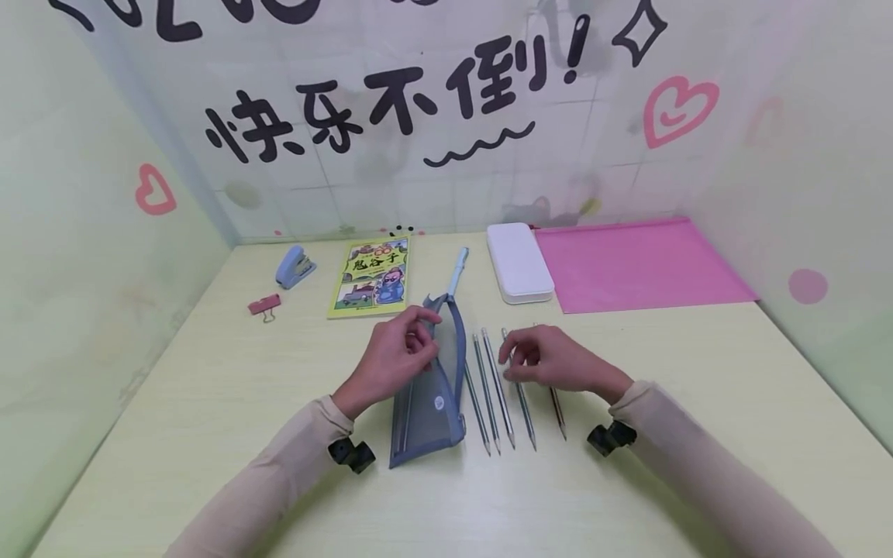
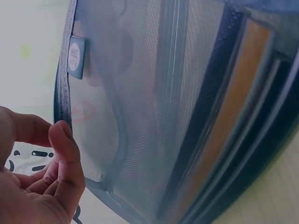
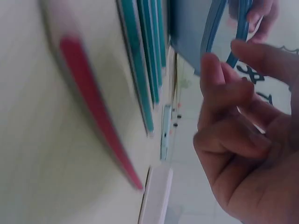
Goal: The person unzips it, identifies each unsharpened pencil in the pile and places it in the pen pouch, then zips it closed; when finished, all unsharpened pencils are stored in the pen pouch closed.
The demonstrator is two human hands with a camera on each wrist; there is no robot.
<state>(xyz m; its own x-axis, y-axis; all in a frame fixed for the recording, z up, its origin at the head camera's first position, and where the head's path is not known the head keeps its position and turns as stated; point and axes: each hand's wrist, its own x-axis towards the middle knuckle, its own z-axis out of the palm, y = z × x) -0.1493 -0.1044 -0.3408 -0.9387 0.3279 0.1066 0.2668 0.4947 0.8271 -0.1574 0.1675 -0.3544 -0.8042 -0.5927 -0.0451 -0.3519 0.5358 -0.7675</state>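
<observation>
My left hand point(image 1: 394, 353) pinches the zipped edge of a blue-grey mesh pencil pouch point(image 1: 422, 422), whose mouth gapes at the top. Through the mesh in the left wrist view an orange strip point(image 2: 240, 93) and dark strips show inside. My right hand point(image 1: 554, 360) is over the pencils with its fingers loosely curled and nothing between them. Several teal pencils point(image 1: 504, 403) lie side by side on the table right of the pouch, tips towards me. A red striped pencil point(image 3: 100, 112) lies apart from them, partly under the right hand in the head view.
Beyond the pouch is a light blue pen point(image 1: 457, 273). A yellow comic book point(image 1: 370, 277), blue stapler point(image 1: 294, 267) and red binder clip point(image 1: 264, 305) lie at the back left. A white case point(image 1: 519, 263) and pink sheet point(image 1: 642, 267) are at the back right, before the wall.
</observation>
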